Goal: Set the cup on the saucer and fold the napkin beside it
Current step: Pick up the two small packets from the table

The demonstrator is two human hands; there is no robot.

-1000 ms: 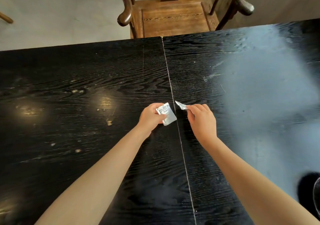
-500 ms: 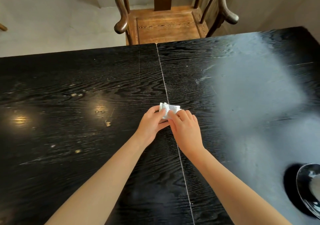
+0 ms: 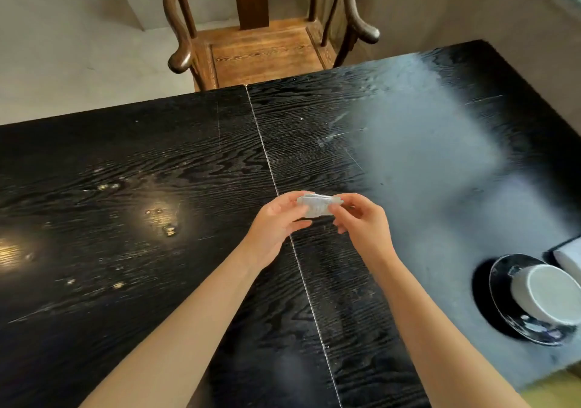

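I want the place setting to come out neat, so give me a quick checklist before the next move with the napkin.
1. Napkin packet held by both hands: ok, left hand and right hand pinch its ends.
2. Packet opened: cannot tell.
3. Cup on saucer: ok.
4. Cup upright: cannot tell.
5. Bare table near the saucer: ok.

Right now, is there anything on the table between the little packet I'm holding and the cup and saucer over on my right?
Nothing visible. The packet is pinched between the left hand and right hand above the table. Between it and the saucer with the cup lies only bare tabletop. A white object sits beyond the saucer, not in the path.
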